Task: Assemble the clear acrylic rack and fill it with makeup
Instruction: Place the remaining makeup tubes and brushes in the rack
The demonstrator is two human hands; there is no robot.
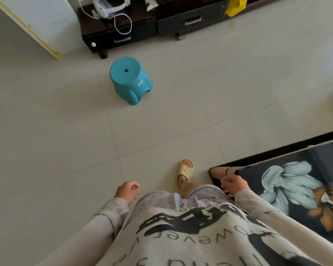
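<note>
Down low, left grip [128,191] and right grip [234,184] both slack, half-curled, empty; teal stool [130,79] well ahead.

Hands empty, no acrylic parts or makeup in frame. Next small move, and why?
Probably turn toward the glossy dark flower-printed tabletop on the right and look there: the left hand and right hand hang loosely curled, holding nothing, and neither the pale tiled floor nor the round teal plastic stool carries any rack parts.

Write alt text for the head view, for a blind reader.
A person stands on a pale tiled floor, left hand and right hand loosely curled, empty. A teal stool stands ahead; a glossy flower-printed table is at the right.
</note>
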